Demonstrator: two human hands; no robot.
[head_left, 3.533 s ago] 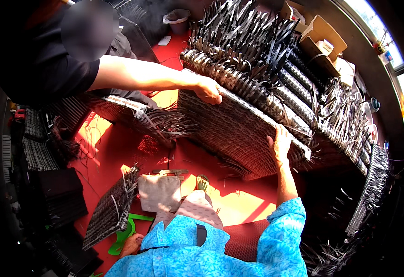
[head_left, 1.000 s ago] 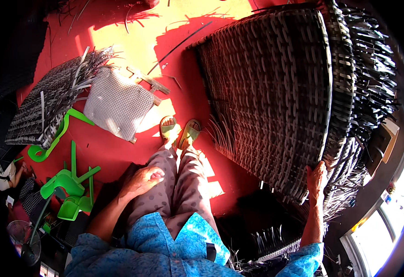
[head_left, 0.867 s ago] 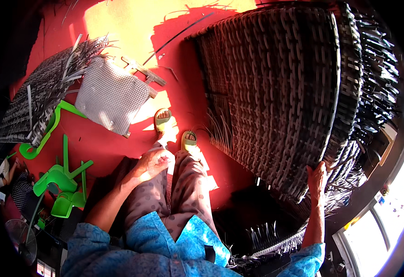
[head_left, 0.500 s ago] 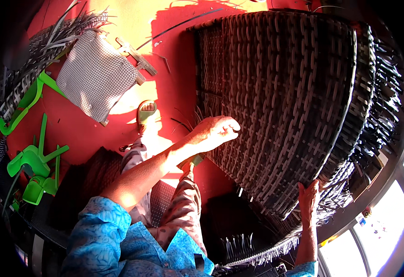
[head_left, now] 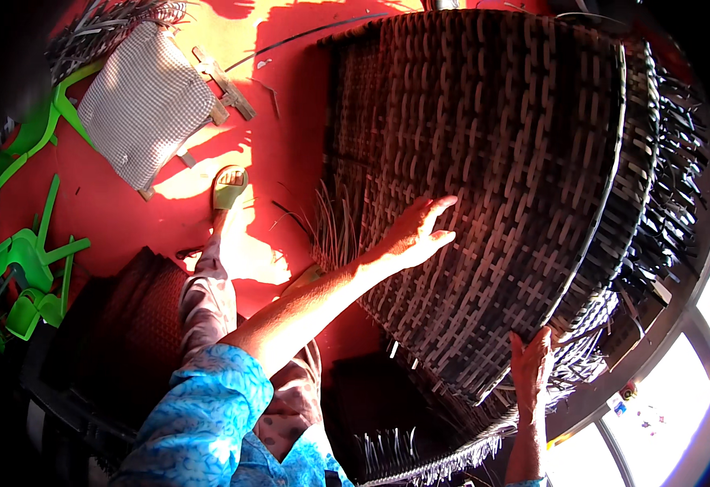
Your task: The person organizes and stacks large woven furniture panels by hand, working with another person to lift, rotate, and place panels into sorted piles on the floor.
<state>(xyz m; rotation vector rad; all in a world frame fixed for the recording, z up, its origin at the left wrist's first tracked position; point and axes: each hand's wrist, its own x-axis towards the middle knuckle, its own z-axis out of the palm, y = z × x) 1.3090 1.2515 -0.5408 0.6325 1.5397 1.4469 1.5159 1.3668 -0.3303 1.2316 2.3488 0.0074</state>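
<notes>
A large dark woven wicker panel (head_left: 485,178) of flat brown and grey strips fills the right side, with its curved rim toward the right. My left hand (head_left: 420,231) is stretched over its left part, fingers apart and nothing in them; whether the fingertips touch the weave I cannot tell. At the panel's lower right edge, my right hand (head_left: 532,365) has its thumb and fingers closed on the rim. More woven wicker with loose strip ends (head_left: 671,170) lies beyond that rim. A tuft of loose strips (head_left: 337,231) sticks out by the panel's left edge.
A checkered cloth-covered seat (head_left: 148,101) with wooden legs lies on the red floor (head_left: 290,122) at upper left. Green plastic chairs (head_left: 26,260) lie at the left, near a bundle of strips (head_left: 116,28). My sandalled foot (head_left: 229,187) stands mid-floor.
My left hand has moved to the right over the panel, and its curled fingers have opened out. My right hand stays at the lower edge. The view has shifted a little to the right.
</notes>
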